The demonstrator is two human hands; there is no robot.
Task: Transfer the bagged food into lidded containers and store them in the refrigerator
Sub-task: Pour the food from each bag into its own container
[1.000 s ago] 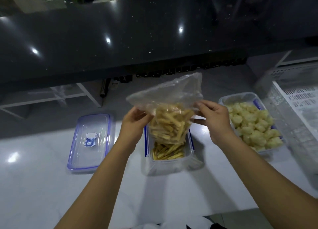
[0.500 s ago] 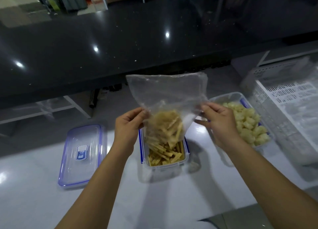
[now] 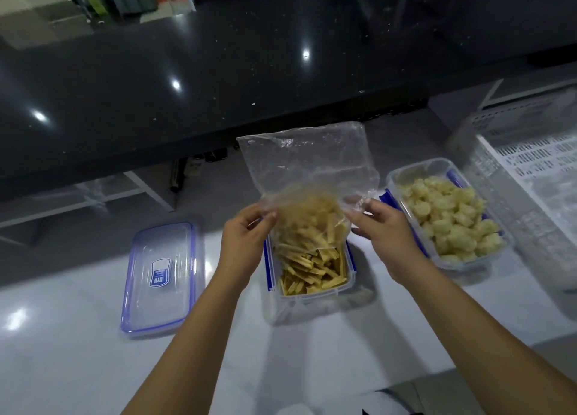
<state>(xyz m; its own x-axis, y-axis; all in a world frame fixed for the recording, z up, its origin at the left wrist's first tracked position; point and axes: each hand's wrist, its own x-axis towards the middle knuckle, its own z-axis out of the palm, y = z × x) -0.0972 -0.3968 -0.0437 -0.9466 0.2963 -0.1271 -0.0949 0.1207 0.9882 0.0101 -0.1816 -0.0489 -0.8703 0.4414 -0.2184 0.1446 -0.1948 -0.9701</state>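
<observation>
And down they go! The left hand (image 3: 246, 236) has the clear bag (image 3: 306, 165) by its left edge, thumb and fingertips pinched on the plastic. The right hand (image 3: 384, 230) matches it on the other side, fingers curled and nipping the film. The bag stands upended, its mouth down inside the open container (image 3: 312, 302) on the white counter (image 3: 78, 367).

Look at the difference from a second ago. Back then the yellow sticks (image 3: 312, 268) sat bunched high in the bag, with only a thin layer in the container. Now the pile in the container is clearly deeper, and the upper half of the bag is flat, empty film. A clump is left in the lower part of the bag, right between the two hands.

So this transfer looks well along but not done. I'd say a lift or a shake should free the rest. The risk is sticks spilling over the rim.

The lid (image 3: 160, 277) lies flat on the counter to the left, well apart from the container. On the right, a second container (image 3: 402, 171) sits uncovered, piled with pale chunks (image 3: 449, 214). Both have yet to be closed, and no refrigerator is in view.
</observation>
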